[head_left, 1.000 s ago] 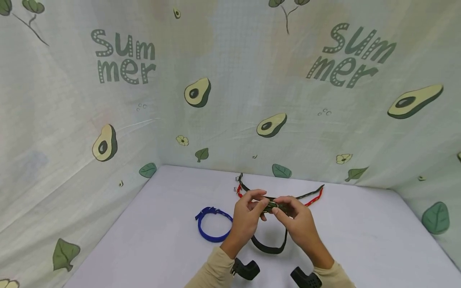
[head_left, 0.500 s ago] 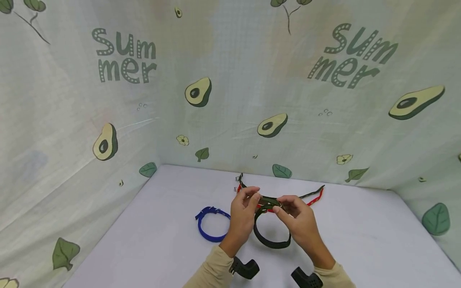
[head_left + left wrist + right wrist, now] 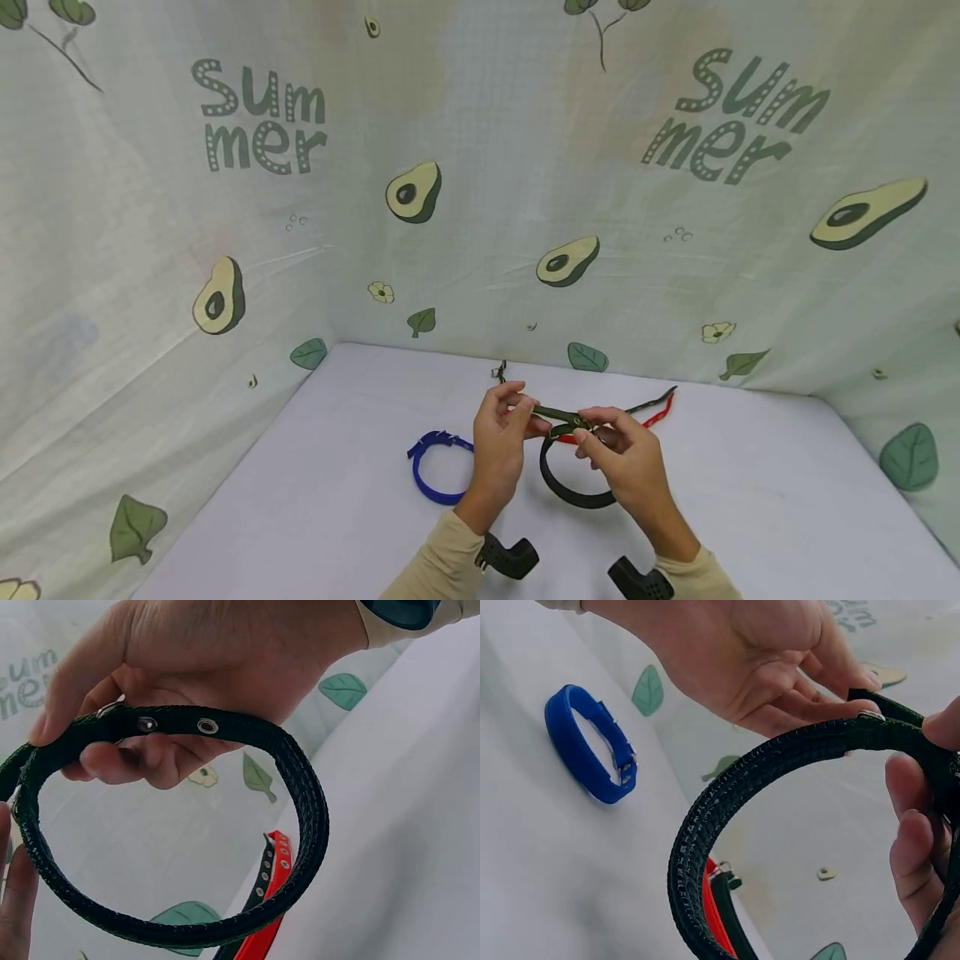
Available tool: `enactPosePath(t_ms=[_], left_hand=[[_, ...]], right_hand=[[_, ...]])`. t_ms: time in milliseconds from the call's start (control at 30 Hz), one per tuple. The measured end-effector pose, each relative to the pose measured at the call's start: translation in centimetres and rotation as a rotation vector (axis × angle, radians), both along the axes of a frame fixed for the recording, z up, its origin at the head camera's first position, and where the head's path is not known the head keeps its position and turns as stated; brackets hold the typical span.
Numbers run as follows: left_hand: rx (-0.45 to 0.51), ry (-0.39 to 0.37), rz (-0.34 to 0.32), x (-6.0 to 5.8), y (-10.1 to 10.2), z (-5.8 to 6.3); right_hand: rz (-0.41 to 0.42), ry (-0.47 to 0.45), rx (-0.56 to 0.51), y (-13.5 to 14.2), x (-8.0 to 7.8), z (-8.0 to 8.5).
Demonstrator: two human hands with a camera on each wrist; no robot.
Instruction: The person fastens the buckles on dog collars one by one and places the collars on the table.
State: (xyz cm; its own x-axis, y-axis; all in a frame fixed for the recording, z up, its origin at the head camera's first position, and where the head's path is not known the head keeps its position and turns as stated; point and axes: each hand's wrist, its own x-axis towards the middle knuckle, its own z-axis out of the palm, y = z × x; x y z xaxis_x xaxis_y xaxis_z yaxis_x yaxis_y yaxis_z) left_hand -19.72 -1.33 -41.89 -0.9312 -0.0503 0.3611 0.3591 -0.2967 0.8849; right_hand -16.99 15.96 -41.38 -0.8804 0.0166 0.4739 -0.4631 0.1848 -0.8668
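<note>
Pale and smooth, the desk (image 3: 322,500) runs from the person's side back to hung cloth (image 3: 480,108). Nearest the person, a black collar (image 3: 579,499) hangs as a loop between the two hands, held up off the desk. I'd call its fastening well along: the band comes round into a ring, and its tail (image 3: 555,413) pokes out past the fitting (image 3: 112,706). Eyelets (image 3: 208,726) show along the band, but from here I can't tell whether one is pinned, so that part, with the loose tail, seems to be what is left.

As for the hands, the left hand (image 3: 500,450) has thumb and fingers at the tail's tip, pinching it lightly by the look of it. The right hand (image 3: 632,458) grips the collar by the fitting, thumb on one face, fingers curled under. Both forearms slant inward, so the fingertips face each other closely.

Beyond the left wrist a blue collar (image 3: 440,498) lies on the desk, already a closed ring. Farther back, partly hidden by the hands, a red strap (image 3: 277,876) and a dark strap (image 3: 255,896) lie together, stretched out and, I'd judge, unfastened. Past them rise the cloth's printed avocados.
</note>
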Motion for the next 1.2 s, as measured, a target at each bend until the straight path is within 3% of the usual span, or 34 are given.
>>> enactPosePath(t_ms=[233, 667, 833, 967, 1067, 1200], left_hand=[[0.018, 0.034, -0.008, 0.0, -0.3, 0.3], [-0.031, 0.087, 0.059, -0.2, -0.3, 0.1], [-0.049, 0.070, -0.003, 0.0, -0.3, -0.1], [-0.053, -0.011, -0.044, 0.1, -0.1, -0.3], [-0.134, -0.056, -0.080, 0.2, 0.2, -0.4], [-0.268, -0.008, -0.139, 0.5, 0.7, -0.5]], right_hand=[[0.029, 0.077, 0.030, 0.1, -0.2, -0.2], [0.054, 0.055, 0.010, 0.0, -0.1, 0.0], [0.026, 0.028, -0.017, 0.0, 0.0, 0.1], [0.021, -0.011, -0.038, -0.2, 0.2, 0.2], [0.021, -0.028, -0.048, -0.3, 0.2, 0.2], [0.018, -0.066, -0.084, -0.3, 0.1, 0.2]])
